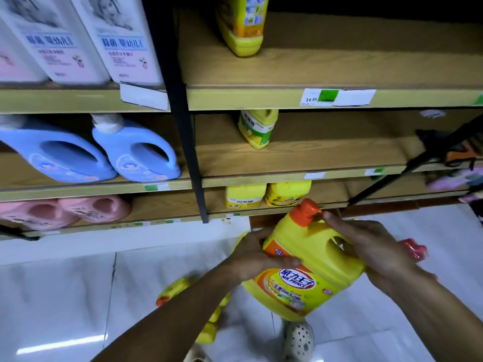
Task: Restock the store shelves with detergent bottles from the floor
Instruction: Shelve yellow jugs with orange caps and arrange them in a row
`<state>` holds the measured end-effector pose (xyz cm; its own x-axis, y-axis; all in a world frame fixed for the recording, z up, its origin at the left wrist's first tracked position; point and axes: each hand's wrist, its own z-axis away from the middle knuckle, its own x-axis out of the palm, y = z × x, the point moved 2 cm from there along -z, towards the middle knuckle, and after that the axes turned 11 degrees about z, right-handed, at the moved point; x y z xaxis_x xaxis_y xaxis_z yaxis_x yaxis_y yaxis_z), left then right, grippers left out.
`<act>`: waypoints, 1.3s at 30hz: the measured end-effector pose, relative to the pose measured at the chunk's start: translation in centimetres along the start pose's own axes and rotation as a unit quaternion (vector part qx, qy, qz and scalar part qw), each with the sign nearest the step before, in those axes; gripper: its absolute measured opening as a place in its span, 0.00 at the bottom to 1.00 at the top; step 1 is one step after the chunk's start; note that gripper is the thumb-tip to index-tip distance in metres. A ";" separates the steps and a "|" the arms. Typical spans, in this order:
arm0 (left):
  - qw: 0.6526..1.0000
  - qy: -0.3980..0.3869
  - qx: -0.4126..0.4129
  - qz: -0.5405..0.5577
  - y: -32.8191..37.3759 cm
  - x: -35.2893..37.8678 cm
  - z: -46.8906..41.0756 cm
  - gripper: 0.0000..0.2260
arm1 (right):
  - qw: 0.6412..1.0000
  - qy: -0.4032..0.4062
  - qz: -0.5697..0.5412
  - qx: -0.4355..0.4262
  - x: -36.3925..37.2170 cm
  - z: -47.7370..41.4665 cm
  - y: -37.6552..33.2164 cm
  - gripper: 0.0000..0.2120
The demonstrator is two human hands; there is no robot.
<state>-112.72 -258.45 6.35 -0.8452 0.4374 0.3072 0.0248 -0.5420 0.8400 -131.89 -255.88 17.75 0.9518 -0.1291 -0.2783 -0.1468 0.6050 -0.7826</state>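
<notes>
- Both hands grip a yellow plastic detergent bottle with an orange cap [308, 259], left hand [257, 253] on its label side, right hand [371, 246] at the handle.
- Bottle lifted off the floor; shelving it on the wooden shelves [300, 160] above the hands likely comes next.

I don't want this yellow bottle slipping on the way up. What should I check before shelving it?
1. The left hand grips the detergent bottle across its label: ok.
2. The right hand holds the handle side: ok.
3. The orange cap is on: ok. Whether it is tight: cannot tell.
4. Free room on the middle shelf, right of the lone yellow bottle: ok.
5. Footing: not ok, floor bottles lie close by the feet.
</notes>
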 end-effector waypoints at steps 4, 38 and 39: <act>0.998 0.040 0.038 -0.005 5.3 1.1 -0.3 0.25 | 0.999 -0.029 0.002 -0.043 -2.0 -1.1 -4.8 0.20; 0.885 0.277 0.297 -0.228 30.6 8.5 -7.3 0.32 | 0.971 -0.003 -0.239 -0.023 -9.9 -8.7 -30.5 0.20; 0.881 0.279 0.298 -0.241 30.6 8.2 -7.5 0.33 | 0.966 -0.001 -0.258 -0.012 -9.4 -9.0 -30.9 0.19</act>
<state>-122.92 -276.81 31.21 -0.9607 0.0029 -0.2775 -0.2737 0.1549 0.9493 -138.77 -280.38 39.53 0.9002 -0.4076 0.1529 0.3409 0.4415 -0.8300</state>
